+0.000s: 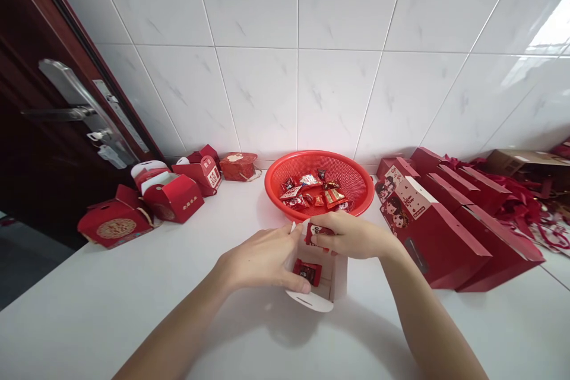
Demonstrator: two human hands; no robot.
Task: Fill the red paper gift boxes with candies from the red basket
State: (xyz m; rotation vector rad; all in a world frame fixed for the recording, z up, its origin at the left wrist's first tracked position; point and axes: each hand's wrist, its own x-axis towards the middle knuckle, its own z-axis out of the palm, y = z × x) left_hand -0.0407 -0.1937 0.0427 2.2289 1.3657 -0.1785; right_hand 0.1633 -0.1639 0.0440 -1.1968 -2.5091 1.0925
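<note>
A small carton box (339,279) with a white inside stands unlidded on the white table, its near flap folded outward. My left hand (267,261) grips the box's left wall, thumb over the near edge. Inside lies a red and dark wrapped candy (308,272). My right hand (351,236) is over the far part of the box, fingers closed on another red-wrapped candy (315,234). Just behind the box sits a red plastic basket (272,185) with several wrapped candies (333,197) in it.
Several red gift boxes (178,197) stand at the left, near a dark door with a metal handle (80,111). Red gift bags (449,243) stand at the right, with red ribbons (525,202) and a brown cardboard box (525,161) behind. A tiled wall (338,95) borders the table.
</note>
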